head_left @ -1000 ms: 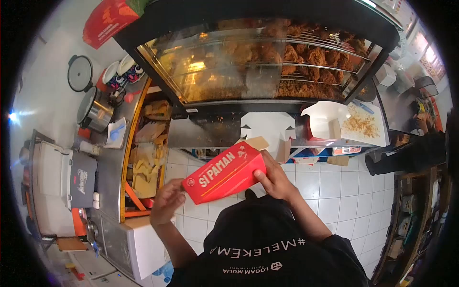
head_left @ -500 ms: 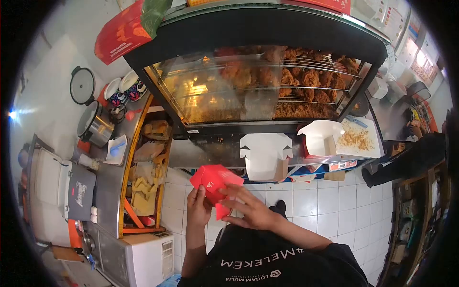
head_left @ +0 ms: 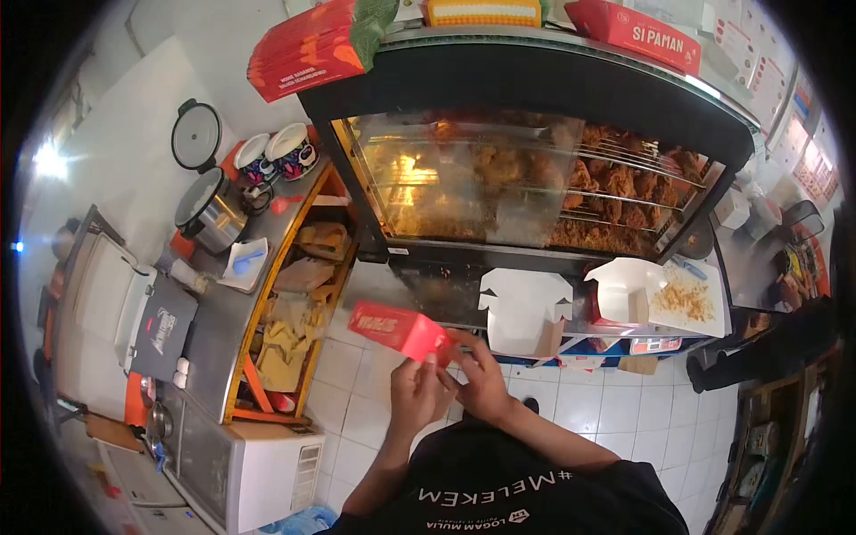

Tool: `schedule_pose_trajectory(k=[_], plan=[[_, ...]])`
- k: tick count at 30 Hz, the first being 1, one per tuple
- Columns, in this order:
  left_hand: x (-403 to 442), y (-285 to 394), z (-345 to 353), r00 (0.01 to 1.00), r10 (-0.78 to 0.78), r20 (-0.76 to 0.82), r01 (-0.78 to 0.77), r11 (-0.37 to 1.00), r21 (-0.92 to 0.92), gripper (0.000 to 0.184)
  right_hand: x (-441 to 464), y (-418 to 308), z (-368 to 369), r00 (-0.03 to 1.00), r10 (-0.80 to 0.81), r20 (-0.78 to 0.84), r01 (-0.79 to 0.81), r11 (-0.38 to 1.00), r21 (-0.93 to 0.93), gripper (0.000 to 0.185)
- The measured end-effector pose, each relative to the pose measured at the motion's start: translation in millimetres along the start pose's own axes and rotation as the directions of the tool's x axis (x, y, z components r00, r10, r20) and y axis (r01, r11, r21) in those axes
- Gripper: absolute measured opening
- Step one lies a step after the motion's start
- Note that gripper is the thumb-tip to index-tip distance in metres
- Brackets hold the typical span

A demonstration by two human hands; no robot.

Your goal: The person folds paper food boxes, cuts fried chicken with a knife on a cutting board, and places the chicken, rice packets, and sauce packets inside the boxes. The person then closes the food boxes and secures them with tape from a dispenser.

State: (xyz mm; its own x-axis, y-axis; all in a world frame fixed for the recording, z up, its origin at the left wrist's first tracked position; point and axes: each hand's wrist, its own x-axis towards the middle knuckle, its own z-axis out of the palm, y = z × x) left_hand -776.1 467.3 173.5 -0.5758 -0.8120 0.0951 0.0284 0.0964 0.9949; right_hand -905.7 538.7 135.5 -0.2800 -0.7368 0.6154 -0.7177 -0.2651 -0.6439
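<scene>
A red cardboard food box [head_left: 392,328] with white lettering is held up in front of my body, its long side tilted toward the upper left. My left hand [head_left: 415,392] is closed on its near end, thumb against the cardboard. At that same end, the bent fingers of my right hand [head_left: 481,379] grip the right corner by the flaps. Part of the near end is hidden behind my fingers. On the counter beyond stand an open box with a white inside [head_left: 524,308] and, to its right, a second open box [head_left: 621,290].
A glass display warmer [head_left: 499,183] with fried chicken spans the counter. Beside the second box lies a white board [head_left: 687,301] with crumbs. To the left are a rice cooker [head_left: 212,214] and a shelf of packaging [head_left: 283,343]. Another person's dark-clothed leg [head_left: 758,348] stands at right.
The red box has gone from a partly folded shape to a squared one, turned with its length toward the upper left. My hands have come together at its near end. The view has shifted.
</scene>
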Motion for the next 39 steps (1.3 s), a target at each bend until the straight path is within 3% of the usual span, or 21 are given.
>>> schedule_pose_trajectory(k=[2,3,5,6,7,8,9,10,11,12,14,20,23,24,25,27,30,32,34,36,39], plan=[[6.1,0.2,-0.2,0.99,0.137,0.046,-0.143,0.968,0.205,0.021,3.6,-3.2,-10.1,0.981,0.189,0.05,-0.196,0.956,0.219,0.073],[10.5,2.2,-7.3,0.953,0.186,0.238,-0.271,0.873,0.405,0.019,4.3,-3.4,-15.3,0.956,0.279,0.087,-0.292,0.901,0.32,0.081],[23.2,9.7,-26.9,0.788,0.132,0.601,-0.569,0.528,0.63,0.018,-3.9,3.5,-29.5,0.907,0.394,0.151,-0.414,0.76,0.501,0.084],[21.5,17.6,-23.0,0.759,-0.043,0.65,-0.543,0.509,0.668,0.027,-12.5,7.8,-38.7,0.876,0.443,0.189,-0.464,0.67,0.58,0.086],[23.2,10.9,-18.1,0.702,0.007,0.712,-0.661,0.38,0.648,0.027,-22.1,12.7,-47.9,0.844,0.484,0.231,-0.504,0.57,0.649,0.088],[25.6,-2.1,-9.5,0.633,0.055,0.772,-0.759,0.241,0.605,0.028,-37.5,27.8,-54.6,0.646,0.747,0.156,-0.571,0.337,0.748,0.081],[25.7,-9.4,-1.9,0.559,0.08,0.825,-0.829,0.092,0.552,0.028,-55.8,44.8,-55.5,0.495,0.855,0.156,-0.642,0.239,0.729,0.074],[28.4,-3.1,12.4,0.493,0.297,0.818,-0.858,0.007,0.514,0.027,-66.2,55.6,-64.9,0.467,0.866,0.18,-0.583,0.148,0.799,0.07],[29.5,-5.3,21.9,0.423,0.439,0.793,-0.898,0.088,0.431,0.033,-83.7,69.4,-69.3,0.353,0.928,0.123,-0.443,0.05,0.895,0.056],[26.4,-36.1,27.3,0.432,0.504,0.748,-0.901,0.203,0.383,0.034,-95.7,78.7,-82.5,0.339,0.936,0.094,-0.344,0.03,0.939,0.038],[20.9,-100.4,51.5,0.546,0.5,0.672,-0.824,0.464,0.325,0.041,-116.3,91.6,-109.9,0.318,0.947,0.035,-0.208,0.034,0.978,0.031],[24.6,-171.7,182.1,0.709,0.177,0.683,-0.682,0.42,0.6,0.046,-156.7,110.2,-166.0,0.166,0.985,-0.047,-0.073,0.059,0.996,0.034],[30.2,-252.8,200.9,0.639,0.192,0.745,-0.747,0.383,0.543,0.049,-150.9,98.3,-167.5,0.157,0.987,-0.011,-0.1,0.027,0.995,0.036],[41.5,-254.6,204.6,0.637,0.002,0.771,-0.676,0.482,0.558,0.042,-144.2,89.3,-165.6,0.152,0.988,-0.004,-0.117,0.022,0.993,0.037],[48.4,-263.1,203.7,0.633,0.061,0.772,-0.687,0.505,0.523,0.038,-141.2,82.9,-162.2,0.139,0.99,0.006,-0.133,0.013,0.991,0.038],[47.6,-280.9,194.7,0.617,0.168,0.769,-0.708,0.546,0.449,0.031,-148.8,93.9,-155.5,0.12,0.993,0.004,-0.135,0.012,0.991,0.041],[42.5,-248.9,138.4,0.776,0.252,0.578,-0.48,0.83,0.283,0.019,-151.9,112.8,-148.7,0.124,0.986,0.108,-0.112,-0.094,0.989,0.043],[36.5,-199.5,71.2,0.848,0.192,0.494,-0.393,0.853,0.343,0.019,-138.7,128.2,-133.6,0.106,0.978,0.182,-0.149,-0.166,0.975,0.04],[18.6,-117.9,6.2,0.902,0.003,0.432,-0.231,0.848,0.476,0.025,-126.5,152.0,-109.9,0.106,0.956,0.275,-0.187,-0.252,0.949,0.036],[-11.7,-110.5,-35.0,0.877,-0.258,0.405,-0.083,0.749,0.657,0.038,-114.6,174.2,-82.5,0.151,0.941,0.303,-0.248,-0.261,0.933,0.029],[-74.2,-124.1,-69.5,0.859,-0.409,0.309,0.047,0.663,0.747,0.041,-113.5,226.8,-46.7,0.203,0.912,0.357,-0.294,-0.291,0.91,0.026]])
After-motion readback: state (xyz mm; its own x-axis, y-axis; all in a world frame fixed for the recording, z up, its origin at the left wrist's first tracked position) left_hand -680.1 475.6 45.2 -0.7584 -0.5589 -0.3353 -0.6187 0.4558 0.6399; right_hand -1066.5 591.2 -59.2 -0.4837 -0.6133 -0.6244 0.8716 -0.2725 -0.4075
